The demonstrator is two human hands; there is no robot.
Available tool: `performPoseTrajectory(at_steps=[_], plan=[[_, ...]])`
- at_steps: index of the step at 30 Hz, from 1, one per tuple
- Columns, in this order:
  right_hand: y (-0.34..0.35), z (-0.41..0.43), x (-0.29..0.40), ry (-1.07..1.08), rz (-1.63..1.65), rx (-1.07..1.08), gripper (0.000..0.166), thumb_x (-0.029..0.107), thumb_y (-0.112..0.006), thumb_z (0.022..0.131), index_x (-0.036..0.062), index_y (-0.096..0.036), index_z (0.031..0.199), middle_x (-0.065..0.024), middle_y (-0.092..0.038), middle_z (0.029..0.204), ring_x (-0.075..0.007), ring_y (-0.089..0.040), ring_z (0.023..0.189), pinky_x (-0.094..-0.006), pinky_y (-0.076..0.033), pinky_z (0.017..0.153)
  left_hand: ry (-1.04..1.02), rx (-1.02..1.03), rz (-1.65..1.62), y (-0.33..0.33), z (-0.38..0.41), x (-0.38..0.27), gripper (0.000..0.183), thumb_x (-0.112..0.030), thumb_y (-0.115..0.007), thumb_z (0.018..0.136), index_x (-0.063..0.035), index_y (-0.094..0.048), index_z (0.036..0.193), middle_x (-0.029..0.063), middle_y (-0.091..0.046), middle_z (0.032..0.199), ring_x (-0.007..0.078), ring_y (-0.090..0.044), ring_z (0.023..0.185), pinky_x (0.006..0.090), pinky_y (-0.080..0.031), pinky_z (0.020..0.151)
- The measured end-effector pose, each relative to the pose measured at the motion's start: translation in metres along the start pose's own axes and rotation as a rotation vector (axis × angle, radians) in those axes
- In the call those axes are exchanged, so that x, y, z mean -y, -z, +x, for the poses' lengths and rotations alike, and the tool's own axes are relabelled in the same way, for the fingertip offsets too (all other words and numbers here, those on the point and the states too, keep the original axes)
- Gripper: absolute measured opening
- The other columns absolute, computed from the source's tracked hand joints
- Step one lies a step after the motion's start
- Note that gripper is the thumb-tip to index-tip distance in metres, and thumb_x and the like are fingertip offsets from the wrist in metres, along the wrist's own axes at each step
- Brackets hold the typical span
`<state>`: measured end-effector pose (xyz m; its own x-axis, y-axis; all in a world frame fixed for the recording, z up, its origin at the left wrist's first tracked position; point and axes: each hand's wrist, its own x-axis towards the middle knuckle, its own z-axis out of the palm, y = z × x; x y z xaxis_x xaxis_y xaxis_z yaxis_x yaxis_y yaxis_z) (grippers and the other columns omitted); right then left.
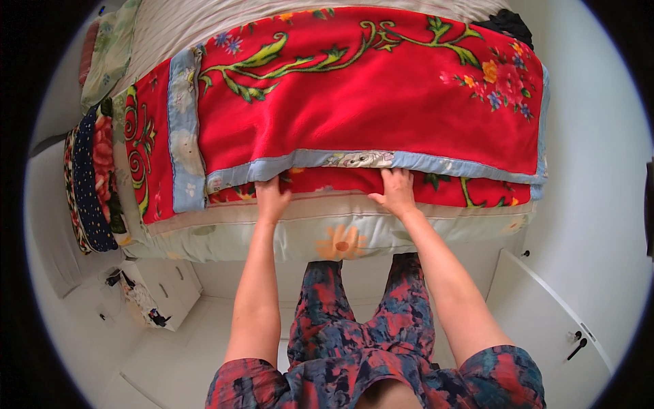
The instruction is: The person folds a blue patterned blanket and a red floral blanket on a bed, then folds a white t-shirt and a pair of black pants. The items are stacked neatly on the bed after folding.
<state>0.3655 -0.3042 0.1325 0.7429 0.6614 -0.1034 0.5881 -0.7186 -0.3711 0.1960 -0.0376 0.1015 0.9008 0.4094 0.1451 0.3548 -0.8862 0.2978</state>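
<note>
A red floral blanket (327, 112) with blue printed edging (286, 159) lies folded in layers on a bed. My left hand (272, 198) reaches to the near edge of the upper layer, its fingertips hidden under the blue edging. Further right, my right hand (397, 191) rests at the same edge, thumb spread to the left, fingertips at or just under the edging. Whether either hand grips the cloth cannot be told. Below both hands, a lower red layer shows above the pale flowered mattress cover (341, 243).
Folded bedding (99, 179) and a green pillow (110, 56) lie at the left. Dark cloth (511, 25) sits at the far right corner. A white cabinet (171, 286) stands lower left, a white door (541, 307) lower right. A wall runs along the right.
</note>
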Motion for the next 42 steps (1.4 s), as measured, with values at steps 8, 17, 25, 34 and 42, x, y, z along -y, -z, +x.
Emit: performPoseTrajectory(at_steps=[8,17,25,34,42], plan=[[-0.025,0.035,-0.01,0.32,-0.054,-0.12,0.021,0.006,-0.052,0.07,0.0083,-0.059,0.09,-0.0103,-0.061,0.082,-0.0264,-0.061,0.077,-0.0354,-0.05,0.065,-0.001,0.221,0.249,-0.004,0.012,0.054,0.036,-0.009,-0.057,0.068,-0.0029,-0.058,0.104,0.0169,-0.058,0.104,0.0344,-0.054,0.098,0.0404,-0.044,0.083],[0.007,-0.008,0.013,0.336,-0.087,0.333,0.062,0.018,-0.064,0.067,0.0124,-0.045,0.125,-0.0149,-0.036,0.133,-0.036,-0.029,0.125,-0.054,-0.02,0.102,-0.149,0.398,0.239,0.036,-0.029,0.03,0.055,0.003,-0.052,0.064,0.0004,-0.047,0.119,0.0202,-0.052,0.113,0.0346,-0.046,0.109,0.0393,-0.038,0.093],[0.022,-0.064,-0.12,-0.931,1.384,-0.424,0.041,0.03,-0.06,0.085,0.0006,-0.048,0.111,-0.0093,-0.057,0.094,-0.0172,-0.061,0.075,-0.0297,-0.052,0.063,0.78,-0.074,-1.158,-0.006,0.014,-0.098,0.045,-0.015,-0.059,0.083,0.0018,-0.04,0.12,0.0214,-0.045,0.124,0.0306,-0.049,0.111,0.038,-0.044,0.089],[0.08,-0.018,-0.281,-1.15,2.073,-1.203,0.04,0.011,-0.066,0.079,-0.0005,-0.05,0.113,-0.0095,-0.054,0.112,-0.0223,-0.052,0.1,-0.0381,-0.042,0.088,1.742,-0.227,-1.462,-0.083,0.074,-0.128,0.035,-0.033,-0.076,0.069,-0.0109,-0.057,0.088,0.0015,-0.06,0.075,0.0148,-0.054,0.059,0.022,-0.041,0.048],[0.105,-0.073,-0.284,-1.307,1.491,-0.662,0.028,0.014,-0.067,0.078,0.0056,-0.053,0.101,-0.0047,-0.059,0.091,-0.0171,-0.058,0.077,-0.0343,-0.051,0.07,1.481,-0.389,-1.234,-0.047,0.017,-0.12,0.018,-0.013,-0.066,0.078,-0.0045,-0.053,0.071,0.0051,-0.058,0.063,0.0137,-0.053,0.048,0.0236,-0.038,0.038]])
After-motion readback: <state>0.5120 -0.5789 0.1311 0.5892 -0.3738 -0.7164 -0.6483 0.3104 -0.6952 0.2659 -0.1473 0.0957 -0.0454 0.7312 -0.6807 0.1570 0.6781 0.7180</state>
